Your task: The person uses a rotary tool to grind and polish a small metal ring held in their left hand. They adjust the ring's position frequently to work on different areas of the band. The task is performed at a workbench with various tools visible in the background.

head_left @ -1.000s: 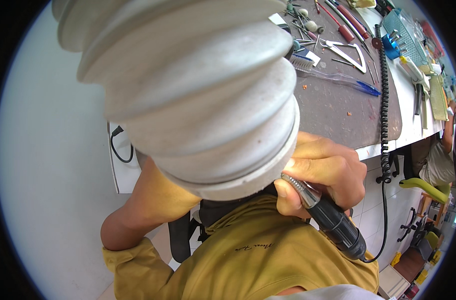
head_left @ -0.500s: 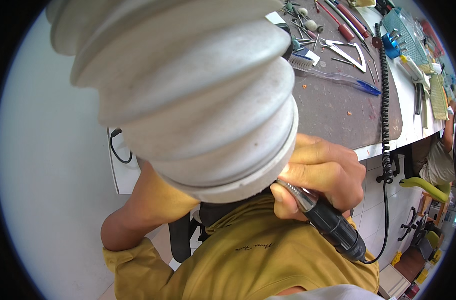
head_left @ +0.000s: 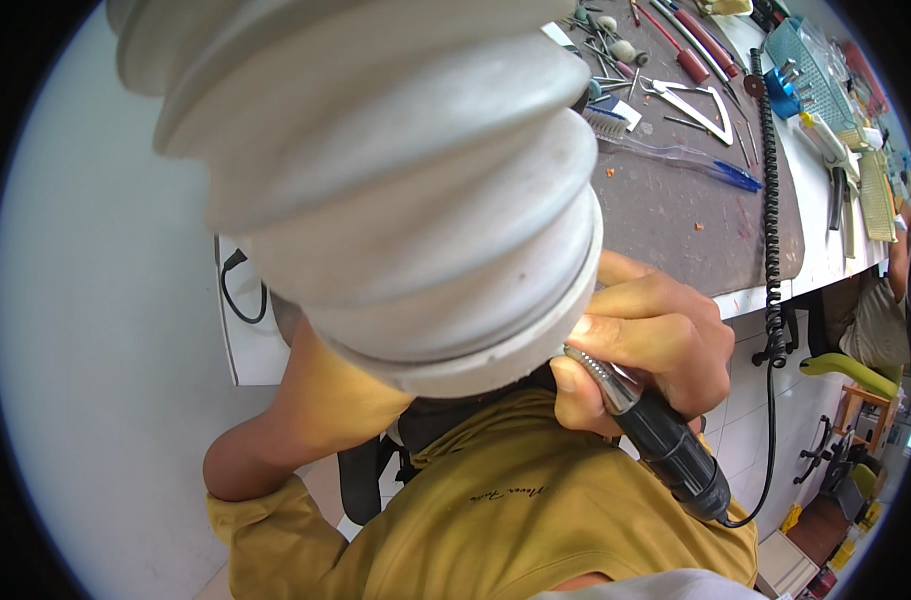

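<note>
Black casing and bright metal make up the handpiece, slanting across the person's right side, in front of the shirt. The right hand has a narrow grip on its metal nose, fingers above and thumb below, near the rim of the white hose. That hose hides the left hand, so I cannot tell its grip; only the left forearm shows. From where I stand, the handpiece looks rigid and probably weighted toward its thick black rear, where the cord may drag a little. Bare metal could be slick, though the ridges should help. I'd hold it there, behind the tip, pencil-fashion. Beyond, the desk carries a brush and a caliper.
</note>
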